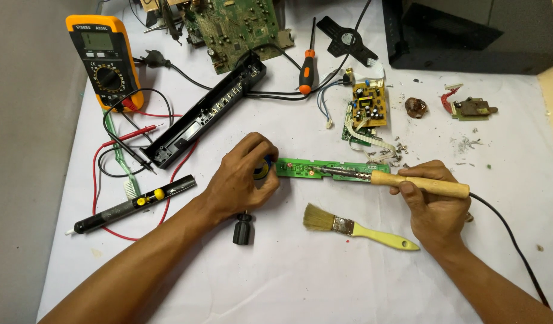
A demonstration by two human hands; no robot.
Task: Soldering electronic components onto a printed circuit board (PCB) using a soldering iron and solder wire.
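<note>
White desk (276, 282): the right hand (435, 207) grips a wooden-handled soldering iron (408, 182), tip on the narrow green circuit board (324, 170) between both hands; the left hand (240, 180) is curled around a small blue-yellow roll (261, 170) at its end.

- An electronics repair workbench: a white cloth-covered table (288, 282) carries bare green circuit boards.
- Left of the long narrow green circuit board (324, 170) at its middle stands an orange-cased multimeter (103, 60) with red and black probe leads.
- A wooden-handled soldering iron (402, 182) rests on that board.

Right hand (435, 207) holds soldering iron (402, 181) on green circuit strip (330, 170); left hand (240, 180) grips perhaps solder.
</note>
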